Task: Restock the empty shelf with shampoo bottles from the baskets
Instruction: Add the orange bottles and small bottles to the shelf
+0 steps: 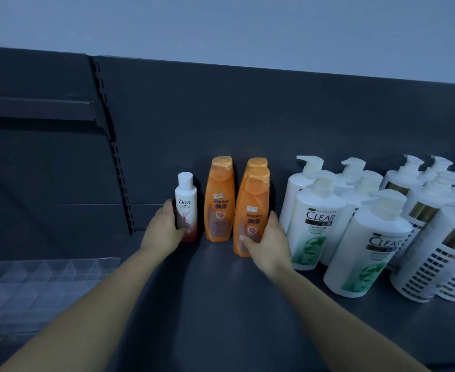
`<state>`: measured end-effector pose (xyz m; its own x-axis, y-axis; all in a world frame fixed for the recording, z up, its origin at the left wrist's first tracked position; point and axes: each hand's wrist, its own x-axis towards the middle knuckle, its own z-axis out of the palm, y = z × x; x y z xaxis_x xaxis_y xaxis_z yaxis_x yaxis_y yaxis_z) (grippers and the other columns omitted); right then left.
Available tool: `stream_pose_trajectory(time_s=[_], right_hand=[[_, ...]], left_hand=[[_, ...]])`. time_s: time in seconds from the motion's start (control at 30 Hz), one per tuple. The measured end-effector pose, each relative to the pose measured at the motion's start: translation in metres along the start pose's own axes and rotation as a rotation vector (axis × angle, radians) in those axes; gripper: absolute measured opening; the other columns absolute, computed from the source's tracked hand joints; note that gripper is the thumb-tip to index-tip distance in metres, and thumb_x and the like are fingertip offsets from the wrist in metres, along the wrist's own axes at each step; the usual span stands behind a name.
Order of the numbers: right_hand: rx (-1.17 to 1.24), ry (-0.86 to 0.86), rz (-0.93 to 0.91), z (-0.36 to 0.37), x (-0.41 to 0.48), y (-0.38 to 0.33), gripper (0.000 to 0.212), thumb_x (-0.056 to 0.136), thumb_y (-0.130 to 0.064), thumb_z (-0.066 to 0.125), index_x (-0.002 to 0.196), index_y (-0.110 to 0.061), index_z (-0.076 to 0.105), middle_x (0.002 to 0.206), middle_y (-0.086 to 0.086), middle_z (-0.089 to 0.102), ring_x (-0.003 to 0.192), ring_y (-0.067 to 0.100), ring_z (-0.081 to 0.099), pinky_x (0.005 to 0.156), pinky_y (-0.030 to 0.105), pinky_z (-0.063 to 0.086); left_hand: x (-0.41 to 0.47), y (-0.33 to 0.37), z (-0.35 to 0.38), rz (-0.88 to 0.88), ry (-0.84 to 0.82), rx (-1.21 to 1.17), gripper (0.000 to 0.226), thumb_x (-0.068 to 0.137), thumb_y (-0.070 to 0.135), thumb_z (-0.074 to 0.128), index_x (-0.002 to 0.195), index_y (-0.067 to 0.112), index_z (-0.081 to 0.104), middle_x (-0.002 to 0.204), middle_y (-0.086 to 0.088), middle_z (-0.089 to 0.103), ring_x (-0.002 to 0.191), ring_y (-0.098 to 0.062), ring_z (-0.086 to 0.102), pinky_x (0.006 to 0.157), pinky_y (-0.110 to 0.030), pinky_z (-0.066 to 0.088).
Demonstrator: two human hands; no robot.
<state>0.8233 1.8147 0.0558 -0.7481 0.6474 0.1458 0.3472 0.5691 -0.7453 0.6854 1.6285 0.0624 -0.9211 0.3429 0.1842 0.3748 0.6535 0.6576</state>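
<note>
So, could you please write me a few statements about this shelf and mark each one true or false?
1. The left hand holds the Dove bottle. True.
2. The right hand holds nothing. False: it grips the front orange Rejoice bottle.
3. A second orange bottle stands directly behind the one being gripped. True.
4. The Dove bottle lies on its side. False: it stands upright, cap up.
5. The white CLEAR pump bottles stand to the left of the orange ones. False: they stand to the right of them.
</note>
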Motion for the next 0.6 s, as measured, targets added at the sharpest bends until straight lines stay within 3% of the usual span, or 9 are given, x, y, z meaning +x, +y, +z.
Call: stream_pose_trajectory(time_s=[0.13,0.23,0.43,0.6], right_hand=[[-0.059,-0.062,-0.019,-0.006,-0.022,0.011,0.078,0.079,-0.035,0.075,0.143,-0.012,0.035,0.136,0.005,0.049,0.126,0.024,0.049,0.103,0.041,0.046],[-0.098,-0.137,-0.081,-0.017,-0.045,0.017,0.068,0.083,-0.034,0.072,0.141,-0.02,0.04,0.132,0.003,0.049,0.124,0.021,0.048,0.101,0.033,0.043],[-0.329,-0.236,-0.205,-0.04,-0.084,0.022,0.068,0.089,-0.041,0.064,0.147,-0.019,0.035,0.14,0.004,0.045,0.131,0.023,0.043,0.104,0.036,0.042],[-0.515,-0.269,-0.189,-0.068,-0.117,0.032,0.066,0.093,-0.043,0.059,0.149,-0.017,0.033,0.148,0.005,0.039,0.138,0.025,0.033,0.11,0.039,0.037]], left_hand=[[-0.028,0.0,-0.002,-0.014,-0.072,0.233,0.051,0.079,0.024,0.076,0.119,0.008,0.047,0.117,-0.012,0.052,0.108,-0.029,0.053,0.085,-0.036,0.046],[-0.053,-0.001,-0.001,0.041,-0.136,0.369,0.052,0.083,0.031,0.071,0.127,0.01,0.051,0.128,-0.008,0.048,0.12,-0.027,0.047,0.096,-0.036,0.044],[-0.097,0.016,0.002,0.198,-0.194,0.579,0.055,0.086,0.037,0.066,0.132,0.013,0.048,0.135,-0.003,0.048,0.128,-0.023,0.041,0.1,-0.036,0.043],[-0.125,0.035,0.009,0.313,-0.267,0.641,0.051,0.088,0.037,0.062,0.131,0.013,0.048,0.132,-0.004,0.05,0.125,-0.024,0.043,0.1,-0.036,0.041]])
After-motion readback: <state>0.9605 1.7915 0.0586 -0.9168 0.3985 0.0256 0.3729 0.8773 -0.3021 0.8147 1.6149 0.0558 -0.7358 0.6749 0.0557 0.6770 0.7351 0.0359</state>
